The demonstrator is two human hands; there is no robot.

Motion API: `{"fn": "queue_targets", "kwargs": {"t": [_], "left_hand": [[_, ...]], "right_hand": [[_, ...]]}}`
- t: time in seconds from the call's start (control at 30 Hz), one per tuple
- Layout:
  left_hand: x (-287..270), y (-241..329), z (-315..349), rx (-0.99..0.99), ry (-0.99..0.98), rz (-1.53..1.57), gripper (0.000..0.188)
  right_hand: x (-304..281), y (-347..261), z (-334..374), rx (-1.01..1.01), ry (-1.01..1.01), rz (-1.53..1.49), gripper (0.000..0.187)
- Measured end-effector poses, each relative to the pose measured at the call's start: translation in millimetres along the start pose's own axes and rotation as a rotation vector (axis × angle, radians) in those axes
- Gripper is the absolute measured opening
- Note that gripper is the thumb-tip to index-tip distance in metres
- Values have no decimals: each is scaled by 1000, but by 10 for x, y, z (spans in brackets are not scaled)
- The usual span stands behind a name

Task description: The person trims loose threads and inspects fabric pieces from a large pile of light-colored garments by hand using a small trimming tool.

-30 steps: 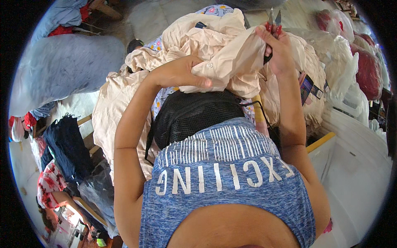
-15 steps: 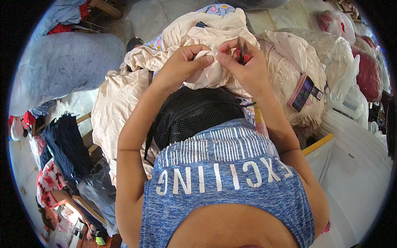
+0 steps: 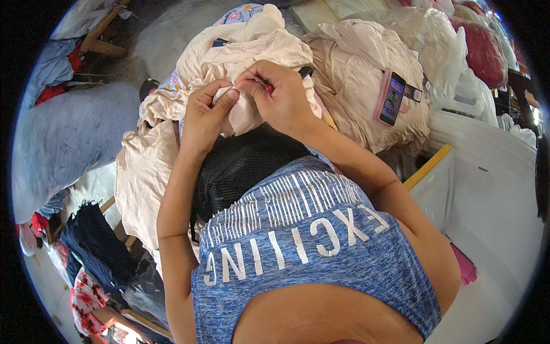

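Observation:
A cream garment [image 3: 244, 114] lies bunched over my lap area, beyond a black mesh bag [image 3: 243, 172]. My left hand [image 3: 201, 117] is closed, pinching a fold of it between thumb and fingers. Close beside it, my right hand [image 3: 281, 97] is also closed, its thumb and forefinger pinched at the edge of the same fold. A bit of red from the thread snips [image 3: 269, 89] shows in the right hand; the rest of the tool is mostly hidden by the fingers.
To the right, a phone [image 3: 392, 98] rests on another cream cloth heap [image 3: 349, 74]. Beyond are clear plastic bags [image 3: 438, 54] and a dark red bundle [image 3: 480, 54]. A white tub [image 3: 487, 189] stands at the right, a large plastic-wrapped bundle [image 3: 74, 137] at the left.
The view has shifted, so the scene sits differently in it. My right hand has come closer to the left at the cloth's edge and has turned, hiding most of the snips.

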State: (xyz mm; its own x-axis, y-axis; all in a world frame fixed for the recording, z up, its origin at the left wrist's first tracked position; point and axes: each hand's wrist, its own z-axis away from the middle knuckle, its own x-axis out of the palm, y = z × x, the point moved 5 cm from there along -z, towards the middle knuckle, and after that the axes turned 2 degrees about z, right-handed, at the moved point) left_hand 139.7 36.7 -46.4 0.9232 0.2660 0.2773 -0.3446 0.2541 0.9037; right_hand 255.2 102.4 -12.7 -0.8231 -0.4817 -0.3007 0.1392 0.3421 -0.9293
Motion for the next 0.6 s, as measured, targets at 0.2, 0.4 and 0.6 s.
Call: {"fn": "queue_targets", "kwargs": {"t": [0.2,0.4,0.6], "left_hand": [[46,173,-69,568,-55,-355,9],[28,-42,-88,159,-93,34,13],[71,-70,-67,12,-174,185,20]], "right_hand": [[37,83,19,194,-34,-209,5],[6,32,-26,210,-21,-125,10],[-42,-64,-15,134,-50,-73,14]]}}
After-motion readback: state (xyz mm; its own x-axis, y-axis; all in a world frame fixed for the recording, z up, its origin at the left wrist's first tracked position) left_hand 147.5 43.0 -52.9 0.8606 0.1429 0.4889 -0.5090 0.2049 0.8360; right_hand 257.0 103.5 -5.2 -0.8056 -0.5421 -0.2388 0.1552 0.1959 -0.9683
